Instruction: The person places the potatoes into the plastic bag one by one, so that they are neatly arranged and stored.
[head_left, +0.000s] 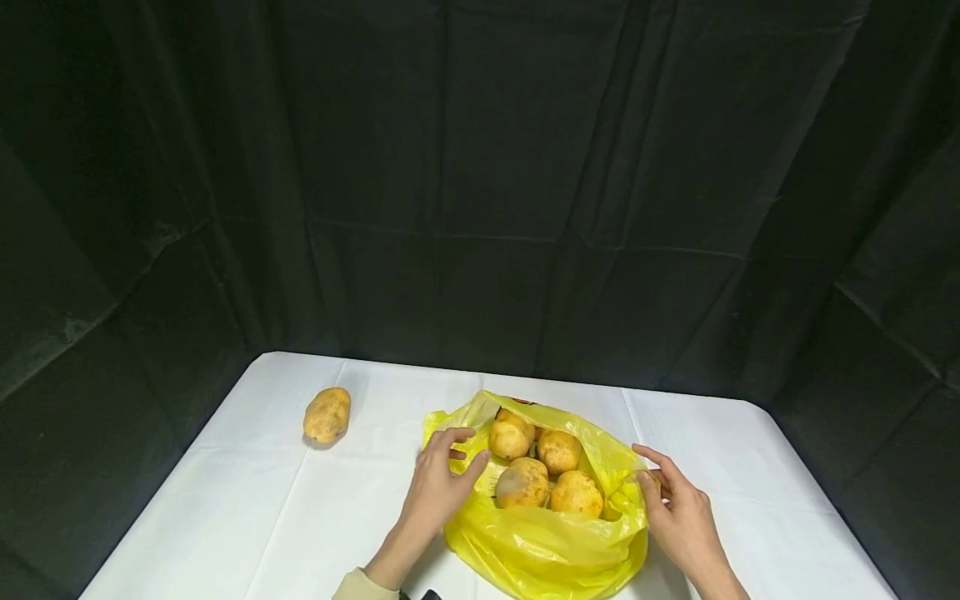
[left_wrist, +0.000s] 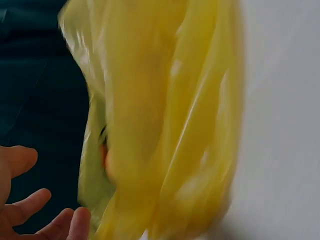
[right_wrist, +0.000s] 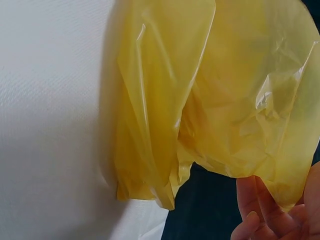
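A yellow plastic bag lies on the white table with its mouth spread toward the head camera. Several potatoes show inside it. By the bag's left rim is my left hand, thumb and fingers apart and nothing between them; the left wrist view has its fingers beside the plastic. My right hand pinches the right edge of the bag. In the right wrist view a corner of the yellow plastic runs down between that hand's thumb and fingers.
One more potato lies alone on the left side of the table. Black cloth hangs behind the table and along both sides. A small dark object peeks in at the bottom edge, by the left sleeve.
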